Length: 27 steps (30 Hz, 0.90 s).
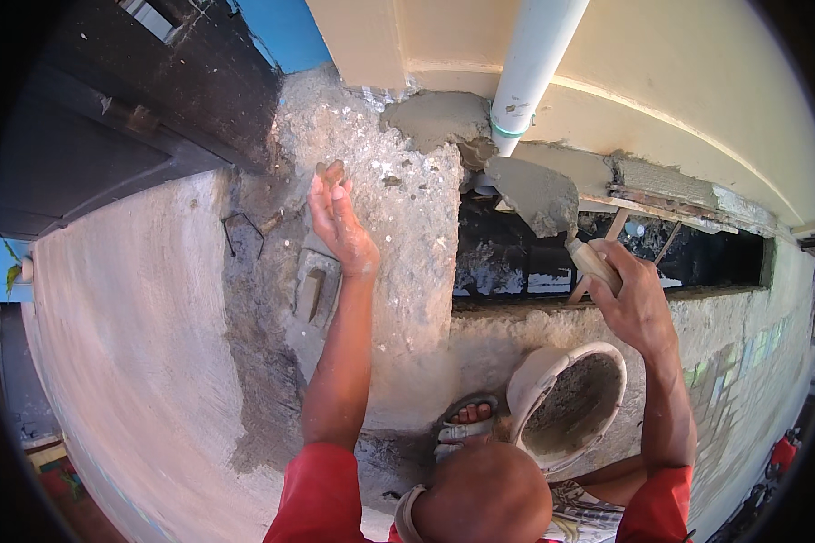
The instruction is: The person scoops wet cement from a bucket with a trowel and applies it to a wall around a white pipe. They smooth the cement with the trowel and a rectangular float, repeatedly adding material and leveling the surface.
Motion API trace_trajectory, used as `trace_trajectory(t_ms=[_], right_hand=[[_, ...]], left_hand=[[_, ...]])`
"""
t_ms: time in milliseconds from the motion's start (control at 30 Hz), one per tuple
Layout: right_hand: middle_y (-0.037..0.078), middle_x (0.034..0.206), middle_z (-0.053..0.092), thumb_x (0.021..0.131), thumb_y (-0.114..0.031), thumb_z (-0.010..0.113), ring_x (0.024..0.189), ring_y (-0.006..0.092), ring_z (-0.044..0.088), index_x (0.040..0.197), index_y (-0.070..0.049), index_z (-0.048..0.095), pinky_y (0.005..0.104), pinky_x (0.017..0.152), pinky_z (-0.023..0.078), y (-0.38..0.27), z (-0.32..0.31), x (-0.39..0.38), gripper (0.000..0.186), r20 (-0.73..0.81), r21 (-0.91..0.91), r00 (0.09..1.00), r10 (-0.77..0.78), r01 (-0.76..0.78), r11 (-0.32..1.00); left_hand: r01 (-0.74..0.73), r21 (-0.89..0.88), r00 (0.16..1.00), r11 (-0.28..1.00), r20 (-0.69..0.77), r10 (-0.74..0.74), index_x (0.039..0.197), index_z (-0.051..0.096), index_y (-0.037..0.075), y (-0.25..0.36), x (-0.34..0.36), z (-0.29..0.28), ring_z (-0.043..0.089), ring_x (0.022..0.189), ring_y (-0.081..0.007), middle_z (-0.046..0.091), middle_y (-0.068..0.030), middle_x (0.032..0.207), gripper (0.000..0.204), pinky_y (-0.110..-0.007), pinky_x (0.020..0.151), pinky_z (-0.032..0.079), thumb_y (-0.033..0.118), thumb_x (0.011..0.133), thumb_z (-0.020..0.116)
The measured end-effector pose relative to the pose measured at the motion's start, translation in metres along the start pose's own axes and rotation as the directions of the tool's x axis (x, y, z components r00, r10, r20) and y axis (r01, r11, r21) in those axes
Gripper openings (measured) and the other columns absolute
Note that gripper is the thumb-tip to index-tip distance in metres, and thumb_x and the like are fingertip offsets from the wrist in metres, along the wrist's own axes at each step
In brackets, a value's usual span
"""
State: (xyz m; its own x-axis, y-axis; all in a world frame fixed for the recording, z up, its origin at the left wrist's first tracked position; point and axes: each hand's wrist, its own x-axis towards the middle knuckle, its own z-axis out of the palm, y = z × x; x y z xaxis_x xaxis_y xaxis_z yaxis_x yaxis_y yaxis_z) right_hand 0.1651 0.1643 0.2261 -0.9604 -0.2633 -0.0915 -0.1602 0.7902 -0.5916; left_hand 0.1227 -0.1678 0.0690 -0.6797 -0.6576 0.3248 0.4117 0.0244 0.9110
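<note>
My right hand (638, 294) grips the wooden handle of a trowel (536, 201). Its blade, coated in grey mortar, points up and left toward the lower end of a white pipe (534, 68). My left hand (344, 226) is raised over the rough concrete surface, its fingers extended and slightly cupped; their tips are partly hidden. Beside my left forearm lies a mortar-stained float (315, 288) with a raised handle. Between my arms, nearer my body, a pale bucket (516, 398) stands tilted, with grey mortar coating its inside.
A long dark opening (507, 244), crossed by thin wooden sticks, lies under the trowel. Fresh mortar (439, 118) covers the edge beside the pipe. A bent wire (243, 233) sticks out at left, near dark boards (109, 145). My sandalled foot (469, 416) is beside the bucket.
</note>
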Motion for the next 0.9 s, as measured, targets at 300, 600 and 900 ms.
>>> trace_trajectory(t_ms=[300, 600, 900], right_hand=[[0.020, 0.099, 0.066, 0.077, -0.003, 0.070, 0.089, 0.0373, 0.066, 0.120, -0.001, 0.061, 0.0417, 0.079, 0.051, -0.033, -0.043, 0.019, 0.043, 0.108, -0.236, 0.973, -0.204, 0.224, 0.946], [0.017, 0.090, 0.067, 0.067, -0.015, 0.079, 0.077, 0.0372, 0.067, 0.113, -0.003, 0.063, 0.0434, 0.070, 0.052, -0.043, -0.107, -0.035, 0.050, 0.579, -0.156, 0.812, -0.068, 0.193, 0.969], [0.013, 0.080, 0.070, 0.078, -0.028, 0.068, 0.078, 0.0335, 0.068, 0.090, -0.009, 0.069, 0.0439, 0.073, 0.051, 0.039, -0.078, -0.142, 0.022, 0.762, -0.544, 0.476, 0.438, 0.104, 0.833]], left_hand=[[0.155, 0.794, 0.981, 0.588, -0.054, -0.185, 0.130, 0.054, -0.001, 0.136, -0.020, -0.092, 0.055, 0.117, -0.0314, 0.057, -0.0211, 0.126, 0.045, -0.041, 0.098, 0.043, 0.023, 0.094, 0.065], [-0.117, 0.990, 0.947, 0.083, 0.136, -0.290, 0.124, 0.058, 0.001, 0.099, -0.061, -0.127, 0.051, 0.116, -0.0387, 0.056, -0.0240, 0.123, 0.044, -0.048, 0.098, 0.043, 0.019, 0.086, 0.070], [-0.197, 0.544, 0.896, 0.815, 0.437, -0.076, 0.110, 0.057, -0.001, 0.106, -0.109, -0.009, 0.059, 0.102, -0.0235, 0.061, -0.0143, 0.110, 0.035, -0.037, 0.090, 0.048, -0.005, 0.078, 0.069]])
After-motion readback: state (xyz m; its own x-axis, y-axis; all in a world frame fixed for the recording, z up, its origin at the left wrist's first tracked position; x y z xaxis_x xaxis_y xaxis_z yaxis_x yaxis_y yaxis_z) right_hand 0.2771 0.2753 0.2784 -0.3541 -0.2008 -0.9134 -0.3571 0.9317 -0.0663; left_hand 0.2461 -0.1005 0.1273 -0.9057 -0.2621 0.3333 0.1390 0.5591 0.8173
